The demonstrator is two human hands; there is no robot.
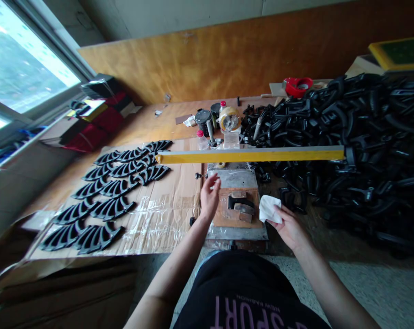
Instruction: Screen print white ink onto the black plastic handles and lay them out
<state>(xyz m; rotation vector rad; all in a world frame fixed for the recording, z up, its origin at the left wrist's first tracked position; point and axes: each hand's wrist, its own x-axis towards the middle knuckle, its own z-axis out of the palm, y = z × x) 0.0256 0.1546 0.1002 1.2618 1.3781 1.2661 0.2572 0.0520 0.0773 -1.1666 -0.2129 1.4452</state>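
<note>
My right hand (288,225) grips a folded white cloth (269,208) at the right edge of the metal plate (227,179). Over the plate's left side, my left hand (209,198) is held with loosely bent fingers apart and nothing visible in them. Between both hands, a curved black plastic part (237,200) lies on a brown board, set among small blocks (244,209). Neither hand touches that part. Beyond my hands, a long yellow bar (251,156) spans the work area from left to right.
Rows of black curved parts (114,208) lie on cardboard (169,205) at left. A large heap of black parts (351,151) fills the right. Behind the bar stand a dark jar (203,118), a red-capped bottle (202,140) and a tape roll (229,119). A wooden panel (227,59) closes the back.
</note>
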